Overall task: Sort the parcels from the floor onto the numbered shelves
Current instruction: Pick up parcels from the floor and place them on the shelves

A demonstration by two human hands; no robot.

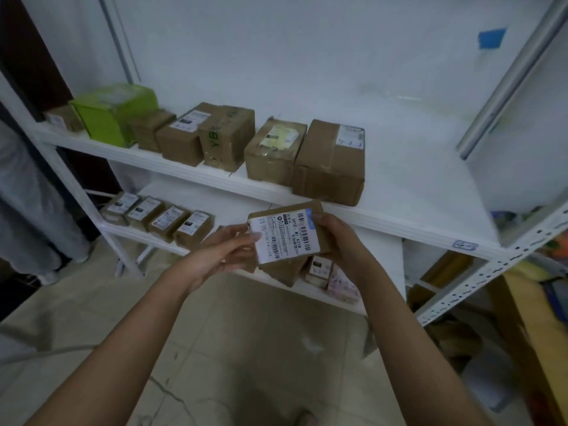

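A patch of blue tape point(491, 38) clings to the white wall point(307, 56), while another person's grey trouser leg point(27, 195) stands at left beside a dark door point(30, 56); a grey cable point(46, 352) trails below.

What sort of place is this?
Likely a parcel storeroom: white metal shelving carries rows of labelled brown cardboard boxes; left hand and right hand hold another labelled brown parcel.

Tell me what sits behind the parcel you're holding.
Behind the held parcel, gripped by the left hand and right hand, small labelled parcels lie on the lower shelf. Only parts show below and right of it; the rest, and their count, is covered.
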